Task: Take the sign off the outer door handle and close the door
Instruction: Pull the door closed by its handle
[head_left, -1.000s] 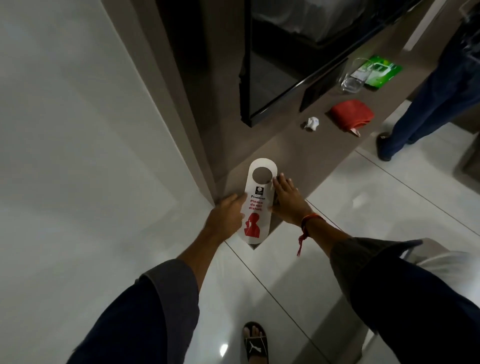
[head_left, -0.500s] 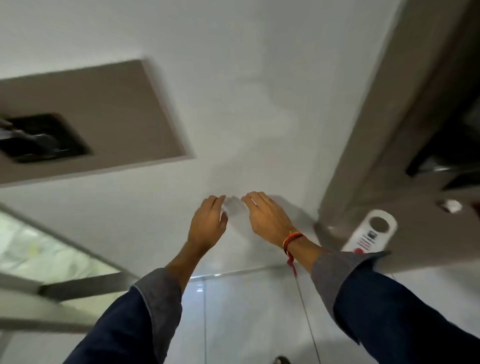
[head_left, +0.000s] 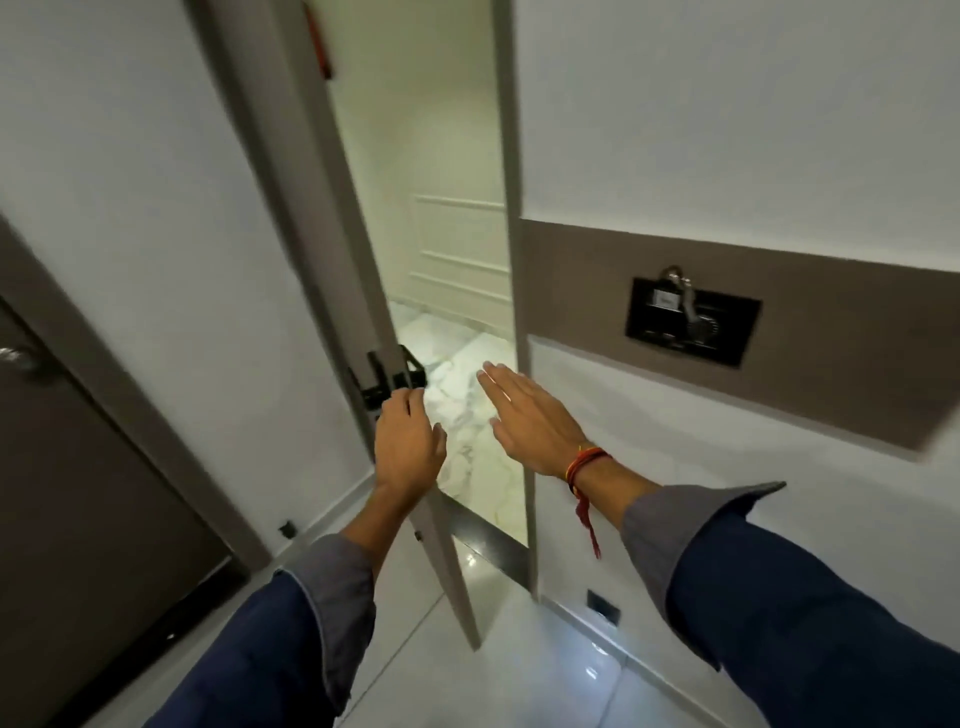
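Note:
The white door (head_left: 208, 270) stands ajar, its grey edge (head_left: 343, 218) turned toward me. A black handle (head_left: 387, 382) sticks out at the edge. My left hand (head_left: 408, 447) is just below that handle, fingers curled, fingertips at its lower end and thumb apart; it holds nothing. My right hand (head_left: 530, 421) is flat with its fingers spread, hovering in front of the gap beside the door frame (head_left: 519, 312). The sign is not in view.
Through the gap lies a lit corridor with a marble floor (head_left: 467, 374). A brown wall panel (head_left: 831, 374) to the right carries a black plate with a key (head_left: 693, 322). A dark door (head_left: 78, 467) with a knob (head_left: 13, 356) is at left.
Both hands have let go of the sign, which stayed on the brown ledge. My view has swung left to the open door, and both hands now reach toward its edge.

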